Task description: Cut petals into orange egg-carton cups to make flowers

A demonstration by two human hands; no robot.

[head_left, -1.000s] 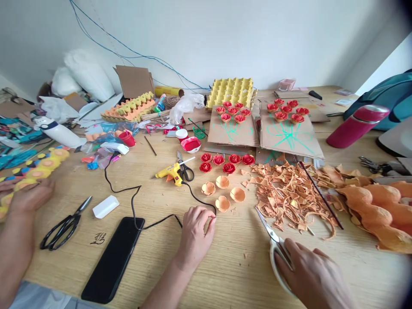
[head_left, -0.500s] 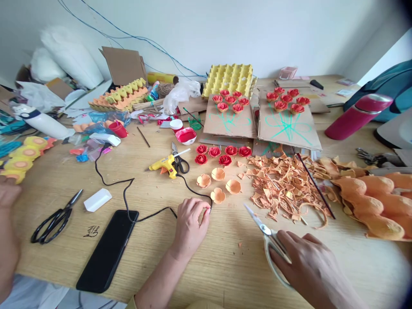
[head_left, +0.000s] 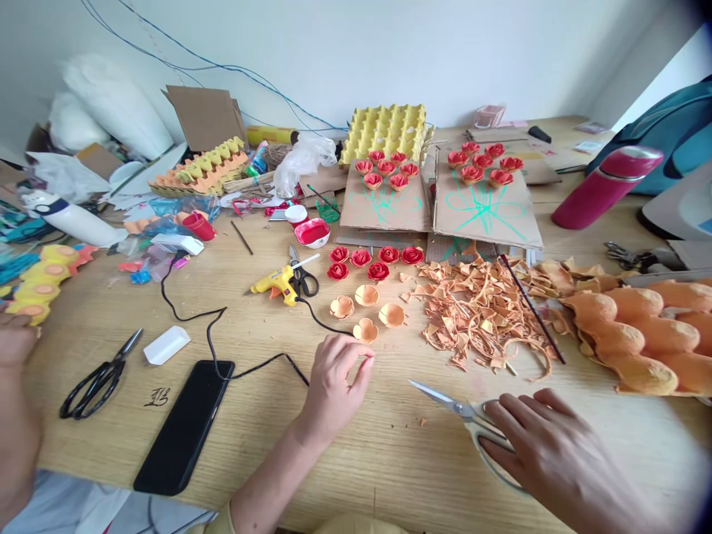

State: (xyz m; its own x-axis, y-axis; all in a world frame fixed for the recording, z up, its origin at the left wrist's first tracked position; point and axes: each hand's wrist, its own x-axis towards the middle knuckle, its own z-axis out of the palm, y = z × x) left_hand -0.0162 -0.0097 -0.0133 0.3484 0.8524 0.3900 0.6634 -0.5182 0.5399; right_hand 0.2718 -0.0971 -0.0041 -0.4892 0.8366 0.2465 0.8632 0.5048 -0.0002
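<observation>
My left hand (head_left: 332, 380) rests on the wooden table (head_left: 400, 460) with its fingers loosely bent and nothing in them. Its fingertips lie just below an orange paper flower cup (head_left: 366, 331) and beside the black cord (head_left: 261, 365) of the yellow glue gun (head_left: 277, 282). My right hand (head_left: 548, 454) lies at the lower right over the white handles of the scissors (head_left: 461, 409), gripping them. The blades are slightly apart and point left. Two more orange cups (head_left: 367, 295) and several red paper roses (head_left: 370, 261) lie beyond my left hand.
Orange scraps (head_left: 478, 311) and a cut egg tray (head_left: 639, 326) fill the right. Black scissors (head_left: 97, 380), a phone (head_left: 183, 426) and a white block (head_left: 165, 345) lie left. Another person's hand (head_left: 15, 343) holds yellow flowers at the left edge. Cardboard sheets with roses (head_left: 483, 208) and a pink bottle (head_left: 606, 187) stand behind.
My right hand has turned the scissors so the blades point more to the left and lie flatter. My left hand's fingers have uncurled a little toward the orange cup. The view has shifted.
</observation>
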